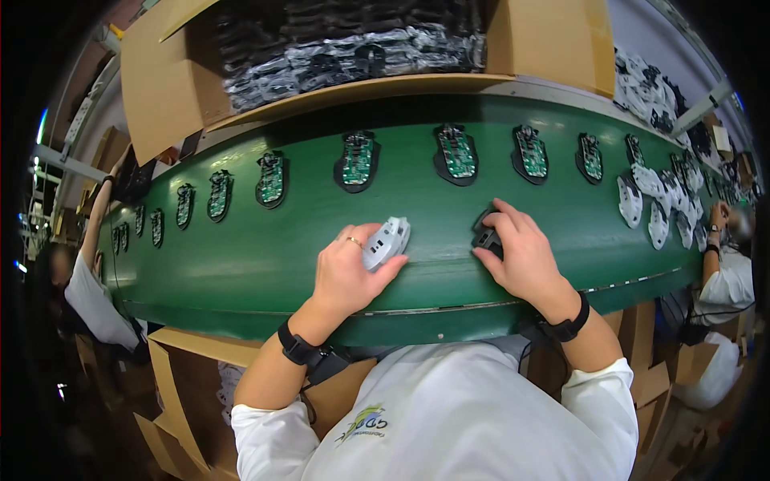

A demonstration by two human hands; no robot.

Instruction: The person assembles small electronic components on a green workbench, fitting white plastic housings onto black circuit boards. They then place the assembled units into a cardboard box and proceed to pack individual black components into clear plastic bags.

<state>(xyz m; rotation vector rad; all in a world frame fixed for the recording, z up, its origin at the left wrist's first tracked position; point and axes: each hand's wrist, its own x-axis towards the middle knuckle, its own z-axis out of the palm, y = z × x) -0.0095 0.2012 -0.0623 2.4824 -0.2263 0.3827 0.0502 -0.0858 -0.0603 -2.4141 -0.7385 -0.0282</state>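
The person wears a white shirt with sleeves pushed up above the elbows and a small green-and-yellow emblem on the chest, lower centre of the frame. Each wrist carries a black strap; the left hand (pixel 346 272) bears a gold ring.

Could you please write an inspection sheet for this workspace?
Surface: green conveyor belt, curved by the lens.
Job's things: grey shell under the left hand; black part under the right hand.
Clutter: a row of circuit boards on black bases along the far side of the belt; white shells piled at the right end.
Fingers: both hands grip their parts.
Cables: one runs from the left wrist strap, one from the right wrist strap.
Surroundings: cardboard box of bagged black items behind the belt; another person's arm at left; another person's hand at right.
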